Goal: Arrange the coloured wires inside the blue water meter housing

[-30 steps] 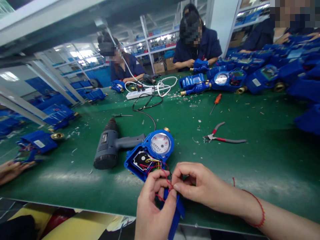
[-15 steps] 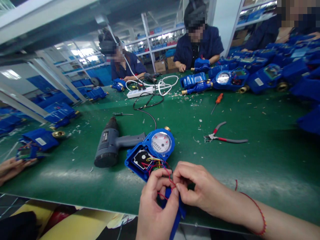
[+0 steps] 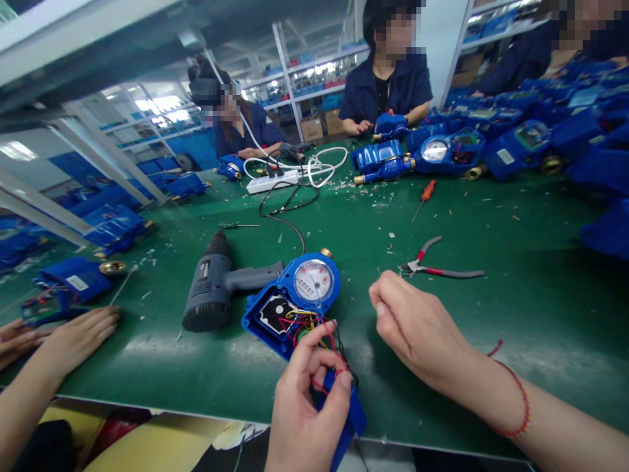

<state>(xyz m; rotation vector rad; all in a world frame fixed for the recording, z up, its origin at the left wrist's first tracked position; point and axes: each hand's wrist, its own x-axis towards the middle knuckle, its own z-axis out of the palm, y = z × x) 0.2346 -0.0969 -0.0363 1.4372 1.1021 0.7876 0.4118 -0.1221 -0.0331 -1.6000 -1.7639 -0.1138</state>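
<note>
Head view: left hand pinches thin red wires of an opened blue plastic water meter at the green bench's near edge; right hand, loosely curled, holds nothing visible. Tugging could snap a lead.

drill left of meter | pliers right | power strip behind
</note>
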